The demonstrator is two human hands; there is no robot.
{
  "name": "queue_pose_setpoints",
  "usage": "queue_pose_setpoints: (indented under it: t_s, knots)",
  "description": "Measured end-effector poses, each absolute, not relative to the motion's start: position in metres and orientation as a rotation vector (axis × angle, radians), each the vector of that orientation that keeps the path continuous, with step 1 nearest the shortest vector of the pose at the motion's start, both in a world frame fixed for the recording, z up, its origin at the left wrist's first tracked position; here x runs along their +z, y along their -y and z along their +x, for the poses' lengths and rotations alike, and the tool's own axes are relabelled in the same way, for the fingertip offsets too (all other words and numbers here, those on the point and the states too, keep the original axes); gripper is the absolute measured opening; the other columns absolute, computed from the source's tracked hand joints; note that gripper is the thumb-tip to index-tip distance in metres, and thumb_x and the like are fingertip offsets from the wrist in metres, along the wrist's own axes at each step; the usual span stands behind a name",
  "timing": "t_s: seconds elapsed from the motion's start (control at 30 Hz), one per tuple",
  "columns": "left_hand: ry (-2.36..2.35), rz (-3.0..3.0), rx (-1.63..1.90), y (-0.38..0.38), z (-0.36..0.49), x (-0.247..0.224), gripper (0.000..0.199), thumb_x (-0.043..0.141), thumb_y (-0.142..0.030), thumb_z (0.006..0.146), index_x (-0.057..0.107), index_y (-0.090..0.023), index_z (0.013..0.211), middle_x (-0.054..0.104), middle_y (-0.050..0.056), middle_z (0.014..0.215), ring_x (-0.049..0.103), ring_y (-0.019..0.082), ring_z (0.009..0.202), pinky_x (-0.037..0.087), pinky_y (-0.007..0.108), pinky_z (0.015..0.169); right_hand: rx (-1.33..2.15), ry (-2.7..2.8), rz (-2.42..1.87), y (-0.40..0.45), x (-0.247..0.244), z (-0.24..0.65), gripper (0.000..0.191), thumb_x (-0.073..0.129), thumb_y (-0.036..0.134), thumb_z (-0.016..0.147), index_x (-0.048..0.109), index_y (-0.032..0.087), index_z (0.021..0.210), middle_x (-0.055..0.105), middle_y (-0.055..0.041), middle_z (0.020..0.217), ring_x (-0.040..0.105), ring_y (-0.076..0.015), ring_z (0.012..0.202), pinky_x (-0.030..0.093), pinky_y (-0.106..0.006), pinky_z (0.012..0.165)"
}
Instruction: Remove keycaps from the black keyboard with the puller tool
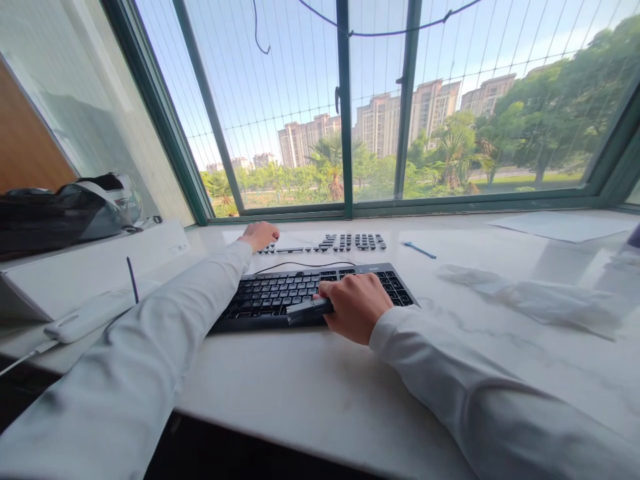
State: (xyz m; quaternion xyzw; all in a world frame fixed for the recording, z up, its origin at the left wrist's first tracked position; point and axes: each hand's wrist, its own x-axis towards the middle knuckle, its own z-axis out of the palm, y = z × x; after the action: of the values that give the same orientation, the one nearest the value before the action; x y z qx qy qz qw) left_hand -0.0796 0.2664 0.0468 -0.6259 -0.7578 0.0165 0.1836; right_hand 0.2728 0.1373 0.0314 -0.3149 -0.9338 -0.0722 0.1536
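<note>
Many loose keycaps [363, 242]: sitting in rows on the far part of the worktop [280, 380]; I am judging them light, hard and easy to scatter, calling for a gentle pinch on two opposite sides.
Keyboard [295, 288]: lying flat, nearer than the keycaps, its black body spreading beneath the right hand [356, 303]; it is looking stiff and rather light for its width, so I am favouring a hold on the frame at both ends, not on the keys.
Right hand's grip: clamping round a dark tool [310, 309], which is pointing left over the keyboard's near part; its tip is looking see-through and perhaps fragile, the thicker body offering the safer hold.
Left hand [260, 235]: lingering at the left end of the keycap rows; whether its grip is standing apart or pinching a keycap, I cannot tell.
Cable [300, 265]: curving between keyboard and keycaps.
Blue stick [420, 250]: lying right of the keycaps, well apart from the left hand.
Plastic bag [540, 300]: sprawling crumpled on the right, looking soft and slippery.
White box [115, 260]: standing at the left, a dark bag [60, 217] resting on top.
</note>
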Motion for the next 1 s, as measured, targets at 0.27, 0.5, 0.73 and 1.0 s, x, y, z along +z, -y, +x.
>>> queue_pose_setpoints:
  t_s: [0.27,0.5,0.73,1.0]
  knots:
    - [2.136,-1.813,0.138,-0.286,-0.086,0.037,0.024,0.057,-0.034,0.078,0.069,-0.029,0.099,0.068,0.0,0.108,0.059,0.019,0.099,0.04,0.024,0.083,-0.198,2.671,-0.943,-0.139,0.029,0.273,0.028,0.04,0.035,0.085,0.065,0.023,0.092,0.067,-0.0083,0.076,0.064,-0.0234,0.073,0.038,-0.031,0.067]
    - [2.11,-1.813,0.083,-0.292,-0.092,0.027,0.022,0.059,-0.038,0.078,0.07,-0.03,0.096,0.067,-0.001,0.109,0.057,0.018,0.101,0.038,0.022,0.084,-0.17,2.683,-0.959,-0.14,0.029,0.273,0.029,0.041,0.035,0.084,0.064,0.026,0.097,0.068,-0.0077,0.08,0.063,-0.0235,0.074,0.038,-0.032,0.069]
    - [2.126,-1.821,0.059,-0.295,-0.1,0.025,0.022,0.063,-0.04,0.075,0.071,-0.031,0.094,0.065,0.0,0.112,0.057,0.019,0.101,0.039,0.024,0.084,-0.145,2.681,-0.955,-0.141,0.028,0.273,0.028,0.046,0.031,0.079,0.065,0.026,0.1,0.068,-0.0068,0.079,0.063,-0.0227,0.073,0.037,-0.031,0.068]
    - [2.128,-1.82,0.065,-0.295,-0.105,0.024,0.023,0.064,-0.041,0.073,0.071,-0.032,0.094,0.064,-0.002,0.113,0.057,0.02,0.101,0.039,0.024,0.083,-0.142,2.683,-0.983,-0.141,0.029,0.273,0.03,0.041,0.035,0.083,0.065,0.025,0.098,0.067,-0.0075,0.076,0.063,-0.0221,0.072,0.036,-0.031,0.067]
